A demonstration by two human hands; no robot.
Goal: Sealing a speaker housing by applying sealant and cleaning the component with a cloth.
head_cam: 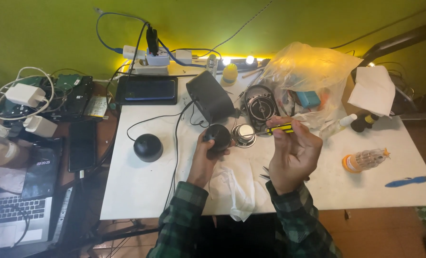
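Black round speaker part [217, 136] gripped in left hand [204, 160], yellow-handled screwdriver [279, 128] pinched in closed right hand [293, 155].

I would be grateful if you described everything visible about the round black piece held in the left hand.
The round black piece is a small, dark, matte, dome-like part, plastic by its look. The left hand grips it from below and the side, lifting it just above the white table. A black cable appears to run towards it, though the join is hidden. Beside it lies a shiny silver disc, close but seemingly apart. Its underside is hidden.
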